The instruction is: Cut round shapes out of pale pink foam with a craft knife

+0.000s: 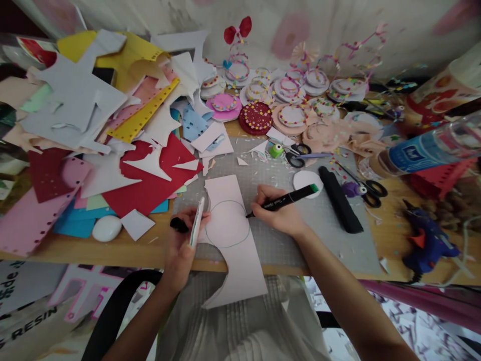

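A clear plastic bottle with a blue label point(424, 150) lies on its side at the right edge of the wooden table point(124, 248); I cannot tell what is in it. Behind my work stands a row of round decorated paper discs point(259, 115), trimmed with beads and coiled ribbon. To my left a heap of cut paper scraps point(112, 115) in red, yellow, white and pink spreads across the table, and a smooth white oval stone point(107, 228) lies near its front edge. To my right, on the grey cutting mat point(319, 235), lie a long black flat case point(340, 205), a white paper circle point(306, 179) and black-handled scissors point(370, 193); a blue glue gun point(428, 243) rests further right.

The pale pink strip of paper point(235, 240) lies in front of me, its lower end hanging over the table's edge, with a drawn circle on it. My left hand point(184, 240) presses the strip's left edge while gripping a thin white disc point(197, 220) on edge and the black cap point(178, 224). My right hand point(280, 213) is closed around a black marker pen point(287, 199), tip touching the circle's right side.
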A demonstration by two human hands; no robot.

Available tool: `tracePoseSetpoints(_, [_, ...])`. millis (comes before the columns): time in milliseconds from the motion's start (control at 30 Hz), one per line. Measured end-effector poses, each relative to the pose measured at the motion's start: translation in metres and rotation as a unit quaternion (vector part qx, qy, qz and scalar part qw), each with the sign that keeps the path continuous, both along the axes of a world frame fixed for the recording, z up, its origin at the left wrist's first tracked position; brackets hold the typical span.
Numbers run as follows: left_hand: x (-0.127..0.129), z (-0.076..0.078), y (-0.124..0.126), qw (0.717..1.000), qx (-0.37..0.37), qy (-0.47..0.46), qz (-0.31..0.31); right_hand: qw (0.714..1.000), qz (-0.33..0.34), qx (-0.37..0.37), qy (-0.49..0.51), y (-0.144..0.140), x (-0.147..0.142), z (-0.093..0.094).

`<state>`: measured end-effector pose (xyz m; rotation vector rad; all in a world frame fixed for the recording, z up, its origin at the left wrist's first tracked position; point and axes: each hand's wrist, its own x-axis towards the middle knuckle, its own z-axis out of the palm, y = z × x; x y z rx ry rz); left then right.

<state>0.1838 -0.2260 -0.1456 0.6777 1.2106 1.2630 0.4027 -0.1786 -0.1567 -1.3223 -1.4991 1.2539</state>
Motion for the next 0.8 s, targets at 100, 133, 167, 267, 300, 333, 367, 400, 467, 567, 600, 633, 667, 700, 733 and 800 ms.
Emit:
tracePoseSetpoints(100, [-0.001, -0.001, 0.0, 1.0, 0.007, 0.004, -0.006, 1.0, 0.027, -0.012, 0.009, -0.002, 0.003, 0.0])
tracePoseSetpoints(133, [-0.001, -0.002, -0.001, 1.0, 0.013, 0.006, -0.007, 0.999, 0.038, -0.017, 0.013, -0.002, 0.004, 0.0])
tracePoseSetpoints(167, [-0.001, -0.004, -0.001, 1.0, 0.022, 0.009, -0.008, 0.998, 0.049, -0.023, 0.017, -0.003, 0.005, 0.001])
tracePoseSetpoints(267, [-0.003, -0.011, -0.004, 0.998, 0.057, 0.03, -0.02, 0.995, 0.081, -0.041, 0.04, -0.003, 0.009, 0.001])
tracePoseSetpoints(300, [-0.005, -0.013, -0.005, 0.996, 0.076, 0.04, -0.031, 0.994, 0.084, -0.045, 0.052, -0.003, 0.009, 0.0])
tracePoseSetpoints(333, [-0.006, -0.015, -0.005, 0.991, 0.103, 0.064, -0.05, 0.994, 0.079, -0.047, 0.066, -0.003, 0.01, 0.0])
tracePoseSetpoints(367, [-0.007, -0.016, -0.005, 0.983, 0.135, 0.101, -0.071, 0.994, 0.064, -0.045, 0.081, -0.002, 0.011, -0.001])
tracePoseSetpoints(400, [-0.009, -0.016, -0.004, 0.972, 0.166, 0.142, -0.092, 0.994, 0.04, -0.039, 0.098, -0.002, 0.011, -0.002])
tracePoseSetpoints(467, [-0.01, -0.012, 0.001, 0.928, 0.225, 0.256, -0.148, 0.991, -0.023, -0.016, 0.135, 0.0, 0.012, -0.003])
tracePoseSetpoints(567, [-0.008, 0.003, 0.014, 0.813, 0.304, 0.424, -0.258, 0.977, -0.097, 0.018, 0.188, 0.001, 0.014, 0.002])
tracePoseSetpoints(600, [-0.006, 0.009, 0.019, 0.77, 0.328, 0.466, -0.287, 0.973, -0.109, 0.026, 0.203, 0.0, 0.015, 0.005])
tracePoseSetpoints(633, [-0.004, 0.014, 0.023, 0.736, 0.348, 0.494, -0.305, 0.969, -0.114, 0.032, 0.216, -0.002, 0.016, 0.009])
tracePoseSetpoints(667, [-0.001, 0.02, 0.026, 0.716, 0.363, 0.507, -0.313, 0.967, -0.115, 0.036, 0.226, -0.005, 0.017, 0.014])
tracePoseSetpoints(700, [0.002, 0.025, 0.029, 0.704, 0.376, 0.513, -0.317, 0.965, -0.111, 0.039, 0.234, -0.008, 0.018, 0.019])
tracePoseSetpoints(733, [0.005, 0.03, 0.03, 0.693, 0.386, 0.517, -0.322, 0.964, -0.104, 0.041, 0.242, -0.013, 0.019, 0.025])
tracePoseSetpoints(800, [0.011, 0.038, 0.031, 0.674, 0.402, 0.523, -0.332, 0.963, -0.083, 0.038, 0.254, -0.024, 0.021, 0.036])
